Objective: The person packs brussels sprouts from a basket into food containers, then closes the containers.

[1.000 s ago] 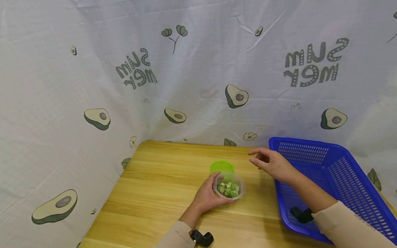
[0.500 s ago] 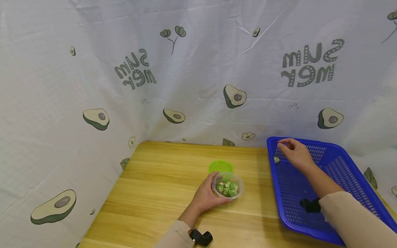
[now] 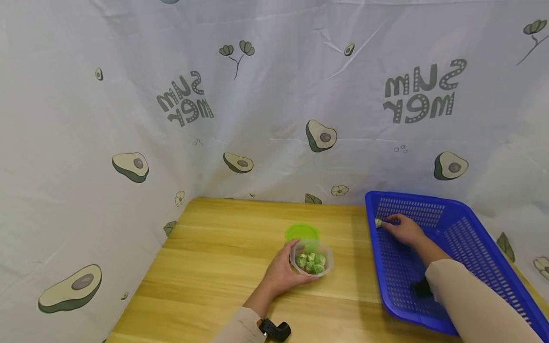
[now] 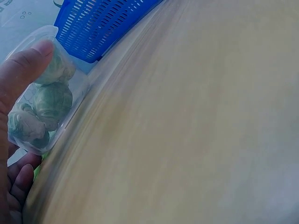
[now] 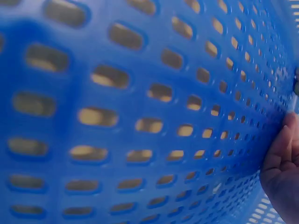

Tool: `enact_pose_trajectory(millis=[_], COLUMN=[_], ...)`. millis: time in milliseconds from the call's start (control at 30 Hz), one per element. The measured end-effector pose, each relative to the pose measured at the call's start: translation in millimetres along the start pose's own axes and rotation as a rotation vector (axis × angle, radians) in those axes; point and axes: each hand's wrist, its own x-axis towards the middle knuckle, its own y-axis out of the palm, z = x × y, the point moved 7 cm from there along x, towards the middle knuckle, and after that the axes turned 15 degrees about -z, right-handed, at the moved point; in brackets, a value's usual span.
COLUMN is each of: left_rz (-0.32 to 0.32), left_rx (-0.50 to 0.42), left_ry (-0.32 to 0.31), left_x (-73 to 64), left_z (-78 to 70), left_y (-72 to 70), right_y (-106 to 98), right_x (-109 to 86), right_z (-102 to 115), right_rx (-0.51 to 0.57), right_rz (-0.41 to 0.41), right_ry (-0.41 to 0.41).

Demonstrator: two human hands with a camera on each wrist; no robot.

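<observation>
My left hand (image 3: 280, 271) grips the side of a clear plastic container (image 3: 329, 266), thumb on the near side and fingers spread along the rim. Several Brussels sprouts (image 3: 316, 263) lie inside it; the left wrist view shows them through the wall, with the thumb (image 4: 35, 56) pressed on the rim. My right hand (image 3: 405, 231) reaches down into a blue plastic basket (image 3: 377, 276). Its fingertips are right at a lone Brussels sprout (image 3: 378, 222) by the basket's left wall. In the right wrist view the fingers (image 5: 286, 140) show at the right edge, just below that sprout.
A bright green lid (image 3: 300, 230) lies on the wooden table (image 3: 214, 252) behind the container. A white printed curtain (image 3: 274, 95) hangs along the back and left of the table. The basket's raised perforated walls surround the right hand.
My right hand moved right from beside the basket to above its inside, then down to the lone sprout. My left hand keeps holding the container, and the view has shifted slightly.
</observation>
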Motion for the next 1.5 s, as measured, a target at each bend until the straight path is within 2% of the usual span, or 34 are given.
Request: enact_pose_trajectory(millis=[267,467,800,1133,1367,1500], left_rz=[0.001,-0.005,-0.006,-0.009,-0.009,-0.007], left_rx=[0.005,-0.003,0.01,0.002,0.007,0.008], left_ry=[0.016,0.011,0.003,-0.002,-0.003,0.004], left_x=[-1.5,-0.7,-0.8,-0.5,0.4,0.8], left_z=[-0.6,-1.7,-1.2,-0.7,-0.4,0.1], left_y=[1.7,1.3,1.3,1.8,2.6,3.1], right_y=[7.8,8.8,8.9,10.2,8.0,2.7], right_x=[-1.1,1.0,0.7,3.8,4.7,3.0], right_z=[2.1,7.0,4.8,-5.6,-13.6,-11.3], right_rx=[-0.018,-0.046,-0.018,0.046,0.159,0.231], right_rz=[0.036,0.03,0.033,0.055,0.051,0.031], right_ry=[0.002,-0.034,-0.002,0.089,0.201,0.248])
